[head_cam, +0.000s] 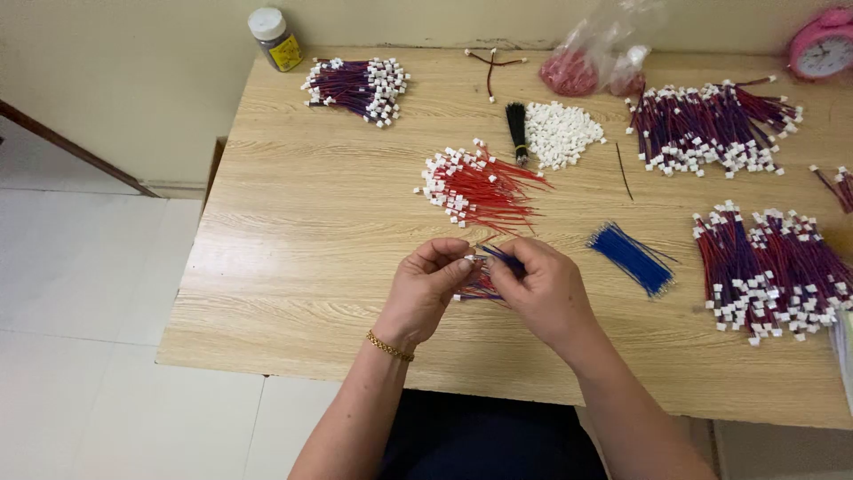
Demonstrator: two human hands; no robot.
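Wires are passing between our hands over the front of the bench [293, 293]: we are pinching a blue wire [502, 258] and a small red-and-blue wire bundle [481, 286] between both sets of fingertips. Our left hand [428, 289] is curling closed on the bundle's white connector end, as far as we can tell, and our right hand [542, 289] is closing on the blue wire (its tip is hidden). Seating that wire looks like the step in hand, calling for fine alignment. Loose red wires [480, 188] are lying just beyond, and spare blue wires [633, 258] to the right.
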